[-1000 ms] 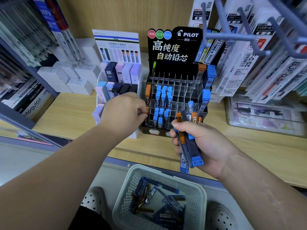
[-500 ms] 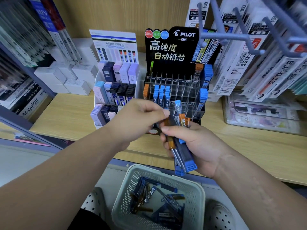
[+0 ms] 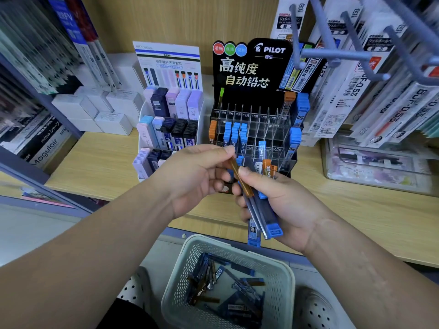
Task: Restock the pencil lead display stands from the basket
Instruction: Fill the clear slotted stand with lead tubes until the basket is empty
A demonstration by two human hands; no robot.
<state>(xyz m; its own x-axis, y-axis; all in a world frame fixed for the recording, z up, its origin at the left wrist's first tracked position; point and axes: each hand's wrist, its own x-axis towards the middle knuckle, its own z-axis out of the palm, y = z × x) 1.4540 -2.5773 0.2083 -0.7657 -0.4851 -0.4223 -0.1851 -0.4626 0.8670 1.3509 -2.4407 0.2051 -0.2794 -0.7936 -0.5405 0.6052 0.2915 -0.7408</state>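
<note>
1. White boxes (image 3: 95, 110), stacked at the back left corner of the wooden shelf (image 3: 99, 167).
2. White display stand (image 3: 171, 124), left of the shelf's middle, tiered, filled with pastel and dark lead cases standing upright.
3. Left hand (image 3: 190, 176), raised over the shelf's front edge, fingers curled, thumb and forefinger pinching the upper end of an orange lead case (image 3: 247, 189).
4. Orange lead case tilted, lower end lying against the bundle in the other hand, crossed by that hand's thumb.
5. Pale lattice basket (image 3: 184, 274), below the shelf's front edge, holding loose lead cases (image 3: 228, 288) in blue and brown, lying criss-cross.
6. Black Pilot display stand (image 3: 251, 103), at the shelf's middle, just beside the white one; clear compartments partly stocked, with blue-capped cases in the left and right columns and orange-capped ones at the far left and upper right.
7. Right hand (image 3: 285, 205), in front of the Pilot stand, closed round a bundle of lead cases (image 3: 266, 219) with blue and orange caps, thumb pressed across the top.
8. Clear plastic box (image 3: 380, 167), toward the shelf's right edge, under hanging refill packs (image 3: 351, 91).
</note>
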